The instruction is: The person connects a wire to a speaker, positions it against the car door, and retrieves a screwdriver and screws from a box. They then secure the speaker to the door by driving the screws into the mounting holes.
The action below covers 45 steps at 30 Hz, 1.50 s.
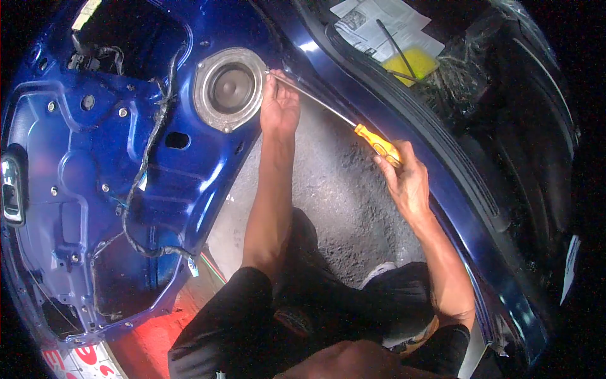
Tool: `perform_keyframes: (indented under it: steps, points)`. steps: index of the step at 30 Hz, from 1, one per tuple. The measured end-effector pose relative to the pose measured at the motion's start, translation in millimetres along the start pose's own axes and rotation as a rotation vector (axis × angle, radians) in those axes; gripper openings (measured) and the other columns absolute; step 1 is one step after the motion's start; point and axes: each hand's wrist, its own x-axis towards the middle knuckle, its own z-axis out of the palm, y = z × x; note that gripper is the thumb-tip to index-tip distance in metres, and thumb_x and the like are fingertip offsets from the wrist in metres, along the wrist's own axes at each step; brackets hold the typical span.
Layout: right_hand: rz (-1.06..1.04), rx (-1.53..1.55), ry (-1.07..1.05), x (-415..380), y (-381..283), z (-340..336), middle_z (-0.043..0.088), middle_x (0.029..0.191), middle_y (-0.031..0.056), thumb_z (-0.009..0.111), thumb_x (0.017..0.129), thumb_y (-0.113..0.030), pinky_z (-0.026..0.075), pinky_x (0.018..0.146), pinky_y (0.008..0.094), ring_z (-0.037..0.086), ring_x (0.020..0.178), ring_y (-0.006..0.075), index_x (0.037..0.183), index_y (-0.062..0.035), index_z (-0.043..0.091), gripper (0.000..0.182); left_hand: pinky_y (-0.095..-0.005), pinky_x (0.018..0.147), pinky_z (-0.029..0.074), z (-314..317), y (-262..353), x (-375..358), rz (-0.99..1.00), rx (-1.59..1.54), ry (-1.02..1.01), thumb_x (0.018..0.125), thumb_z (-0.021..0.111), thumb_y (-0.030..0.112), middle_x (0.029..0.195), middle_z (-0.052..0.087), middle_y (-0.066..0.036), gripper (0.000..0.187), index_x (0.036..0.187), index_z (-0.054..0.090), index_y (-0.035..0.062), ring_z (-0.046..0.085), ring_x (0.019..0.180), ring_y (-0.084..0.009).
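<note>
A screwdriver with a yellow handle [377,144] and a long thin metal shaft reaches from the right toward the speaker's edge. My right hand [407,180] is wrapped around the handle. My left hand [279,104] has its fingers closed around the tip end of the shaft, beside the right rim of the speaker. That round speaker [230,88], with a grey metal ring and dark cone, sits in the blue door panel [183,161]. The tip itself and any screw there are mostly hidden by my left fingers.
A black wiring harness [151,148] runs down the bare door, past a chrome inner handle [11,189]. The blue car sill [451,208] curves along the right. Beyond it lie newspaper [372,22] and a yellow sponge-like block [410,65]. Rough grey ground [341,189] shows between.
</note>
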Motion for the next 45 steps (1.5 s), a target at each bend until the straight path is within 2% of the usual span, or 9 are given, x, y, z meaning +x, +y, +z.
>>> perform_keyframes:
  steps: [5, 11, 17, 21, 35, 38, 40, 43, 45]
  points:
    - [0.051, 0.126, -0.025, 0, 1, 3, 0.062, 0.075, 0.0149, 0.068, 0.092, -0.025, 0.047, 0.06, 0.0365, 0.061, 0.063, 0.0244, 0.105, -0.0025, 0.058, 0.028, -0.03, 0.089, 0.054, -1, 1, 2, 0.004, 0.016, -0.008, 0.095, 0.063, 0.013, 0.105, 0.064, -0.006, 0.017, 0.108, 0.061, 0.0029, 0.062, 0.096, -0.0151]
    - [0.512, 0.326, -0.273, 12, -1, -7, 0.054, 0.072, 0.0082, 0.066, 0.094, -0.027, 0.043, 0.06, 0.0328, 0.051, 0.069, 0.0118, 0.103, -0.0006, 0.057, 0.029, -0.0322, 0.094, 0.048, 7, 0, -13, -0.019, 0.148, 0.008, 0.096, 0.063, 0.02, 0.106, 0.063, -0.005, 0.023, 0.113, 0.06, 0.0043, 0.059, 0.101, -0.0161]
    - [-0.121, 0.218, 0.01, 1, -23, -22, 0.06, 0.09, 0.0133, 0.07, 0.089, -0.016, 0.049, 0.065, 0.038, 0.063, 0.079, 0.0221, 0.117, -0.0001, 0.053, 0.037, -0.0314, 0.094, 0.046, 5, -2, -10, 0.058, 0.255, -0.028, 0.096, 0.064, 0.022, 0.106, 0.063, -0.003, 0.026, 0.115, 0.06, 0.0056, 0.058, 0.103, -0.0162]
    - [-0.213, -0.169, 0.005, -3, -28, -29, 0.063, 0.1, 0.0199, 0.071, 0.088, -0.015, 0.053, 0.065, 0.0402, 0.067, 0.079, 0.0377, 0.121, -0.0018, 0.053, 0.04, -0.0304, 0.094, 0.046, 6, -1, -12, 0.054, 0.26, -0.004, 0.095, 0.066, 0.021, 0.107, 0.064, -0.004, 0.026, 0.115, 0.061, 0.0057, 0.059, 0.103, -0.0161]
    - [-0.452, -0.223, 0.068, -4, -34, -22, 0.059, 0.098, 0.0192, 0.075, 0.083, -0.012, 0.053, 0.064, 0.0435, 0.065, 0.078, 0.0383, 0.121, -0.0007, 0.048, 0.048, -0.0283, 0.093, 0.048, 2, -1, -3, 0.064, 0.221, -0.007, 0.096, 0.063, 0.018, 0.11, 0.063, -0.005, 0.024, 0.117, 0.058, 0.0071, 0.06, 0.102, -0.0147]
    - [-0.303, -0.176, 0.098, -2, -30, -17, 0.061, 0.096, 0.0194, 0.074, 0.084, -0.011, 0.053, 0.067, 0.0419, 0.066, 0.077, 0.0361, 0.118, -0.0006, 0.051, 0.041, -0.0279, 0.09, 0.05, 4, -1, -8, 0.055, 0.206, -0.009, 0.095, 0.064, 0.017, 0.105, 0.065, -0.005, 0.021, 0.113, 0.059, 0.0069, 0.061, 0.098, -0.0145]
    - [0.131, 0.17, 0.013, -4, -32, -13, 0.06, 0.075, 0.0103, 0.062, 0.097, -0.022, 0.048, 0.065, 0.0322, 0.06, 0.07, 0.0183, 0.111, 0.0005, 0.056, 0.028, -0.0272, 0.085, 0.055, 5, -1, -8, 0.04, 0.126, 0.001, 0.094, 0.066, 0.011, 0.101, 0.067, -0.006, 0.016, 0.107, 0.062, 0.0054, 0.065, 0.095, -0.0145]
    - [0.412, 0.327, -0.093, -2, -22, -9, 0.056, 0.078, 0.0027, 0.055, 0.1, -0.034, 0.044, 0.063, 0.0275, 0.048, 0.069, 0.0119, 0.104, 0.0, 0.058, 0.034, -0.0278, 0.087, 0.054, -1, -3, -2, 0.087, 0.151, -0.02, 0.094, 0.066, 0.013, 0.102, 0.067, -0.007, 0.016, 0.107, 0.063, 0.0052, 0.064, 0.096, -0.0147]
    - [0.277, 0.335, -0.039, -1, -20, -9, 0.057, 0.083, 0.005, 0.058, 0.099, -0.031, 0.045, 0.066, 0.0277, 0.05, 0.075, 0.0121, 0.105, -0.0005, 0.057, 0.031, -0.03, 0.091, 0.051, -1, -3, -6, 0.083, 0.138, -0.011, 0.093, 0.067, 0.014, 0.104, 0.065, -0.006, 0.019, 0.11, 0.061, 0.0059, 0.062, 0.1, -0.0158]
